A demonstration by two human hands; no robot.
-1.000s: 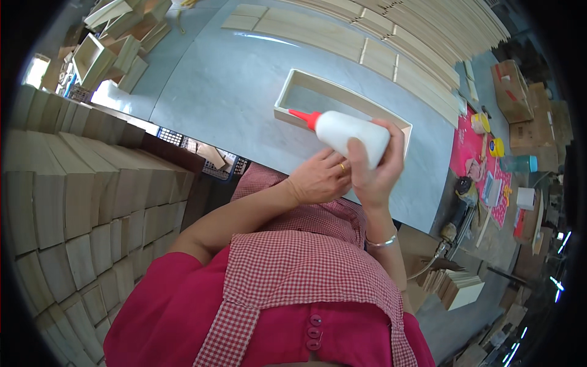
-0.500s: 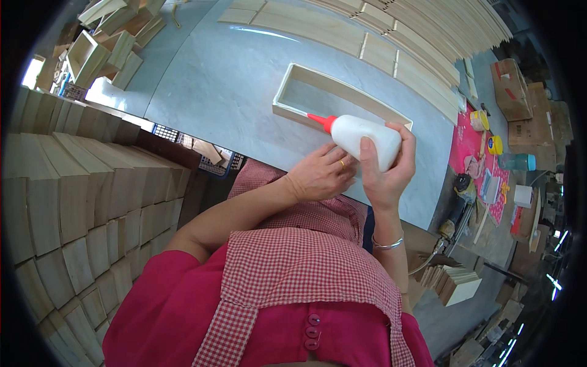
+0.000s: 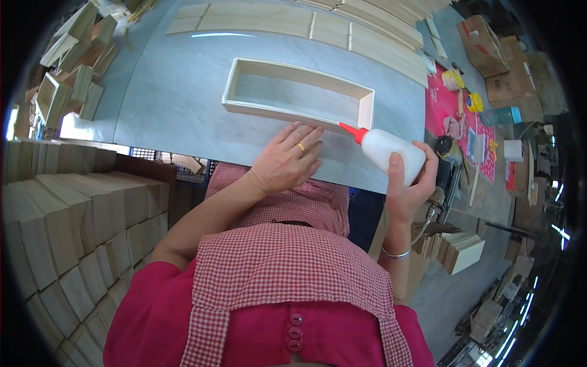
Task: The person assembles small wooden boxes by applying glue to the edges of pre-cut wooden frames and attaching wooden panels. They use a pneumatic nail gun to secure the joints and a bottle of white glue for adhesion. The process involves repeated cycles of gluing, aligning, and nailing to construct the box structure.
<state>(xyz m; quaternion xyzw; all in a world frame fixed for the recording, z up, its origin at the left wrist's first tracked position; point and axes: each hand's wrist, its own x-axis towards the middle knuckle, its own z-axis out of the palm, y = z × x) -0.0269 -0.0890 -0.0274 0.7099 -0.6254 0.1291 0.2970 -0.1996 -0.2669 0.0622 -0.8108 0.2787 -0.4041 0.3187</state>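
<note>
A long, narrow wooden frame [image 3: 287,115] of pale wood lies on the grey tabletop in front of me, the table surface showing inside it. Wrapped around a white glue bottle with a red pointed nozzle [image 3: 391,153] is my right hand [image 3: 413,180], which tilts it so the tip is at the frame's near edge, close to the right corner. Whether glue is coming out I cannot tell. My left hand [image 3: 288,156], wearing a ring, rests with fingers stretched out on the table at the near side of the frame.
Flat wooden boards [image 3: 269,23] line the table's far side. Small wooden boxes [image 3: 67,92] are piled at far left, and a tall stack of wooden blocks [image 3: 79,208] stands at left. On the right are a pink cloth [image 3: 441,101], yellow-lidded tubs [image 3: 474,102] and cardboard boxes [image 3: 483,46].
The bottle's tip has gone from the frame's left end along the near edge to its right end. The whole view has also shifted, with the left hand still beside the frame.
</note>
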